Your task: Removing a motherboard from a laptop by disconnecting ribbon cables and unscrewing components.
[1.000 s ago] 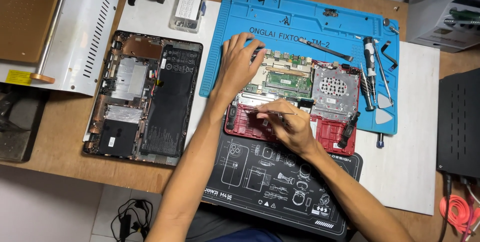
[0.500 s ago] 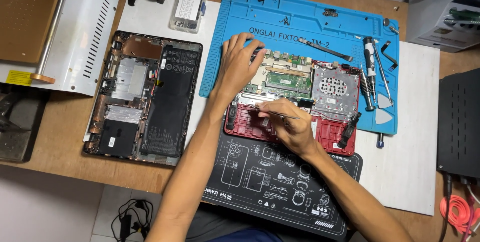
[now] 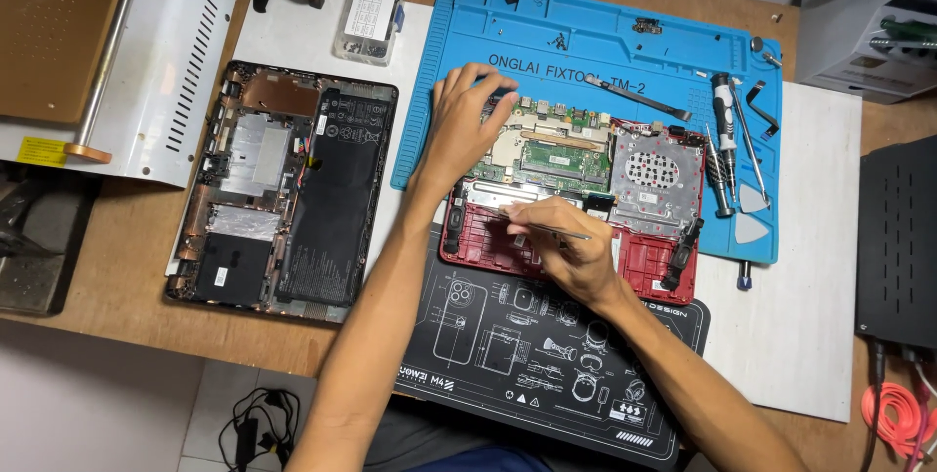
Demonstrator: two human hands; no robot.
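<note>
An opened red laptop base [image 3: 659, 262] lies across the blue mat and the black mat, its green circuit board [image 3: 561, 155] and round fan [image 3: 652, 171] exposed. My left hand [image 3: 464, 130] rests flat on the board's left end, fingers spread toward the far edge. My right hand [image 3: 566, 243] is over the front of the red base and grips thin metal tweezers [image 3: 542, 226], whose tips point left at the base's near-left part.
A second opened laptop with a black battery [image 3: 337, 194] lies at left. Screwdrivers [image 3: 720, 140], picks and a pry tool sit on the blue mat [image 3: 586, 33]. A clear screw box [image 3: 371, 8] stands behind. A white machine [image 3: 146, 62] is at far left, black device [image 3: 898, 238] at right.
Both hands stay in nearly the same place; the right hand with the tweezers has shifted only slightly over the red base.
</note>
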